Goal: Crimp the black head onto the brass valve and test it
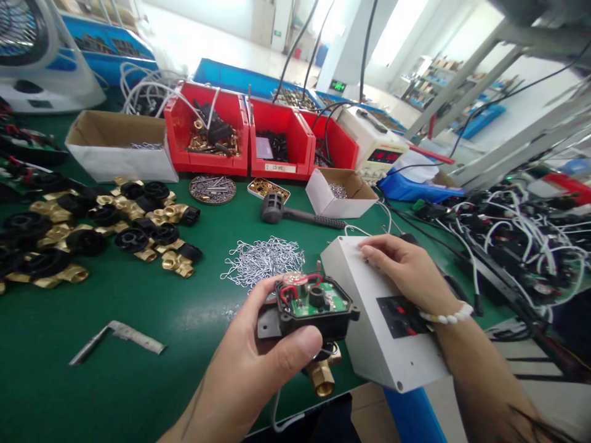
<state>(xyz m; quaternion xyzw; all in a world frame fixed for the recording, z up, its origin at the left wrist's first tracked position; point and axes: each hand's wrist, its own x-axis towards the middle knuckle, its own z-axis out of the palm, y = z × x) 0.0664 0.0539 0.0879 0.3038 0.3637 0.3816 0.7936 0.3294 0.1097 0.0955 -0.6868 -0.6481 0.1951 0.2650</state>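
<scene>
Two hands work over my green counter (pixel 138 320). My right hand (pixel 406 271) lies flat, fingers loose, on the white box (pixel 369 344). My left hand (pixel 258 363) grips the black valve module (pixel 314 307), brass fitting (pixel 322 376) probably attached beneath, just beside the box.

Bright daylight floods a pale floor (pixel 207 43) behind grey metal shelving (pixel 498 67).

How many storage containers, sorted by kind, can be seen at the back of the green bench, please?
Red plastic bins: 3
Open cardboard boxes: 2
Small dishes of parts: 2
Total: 7
</scene>
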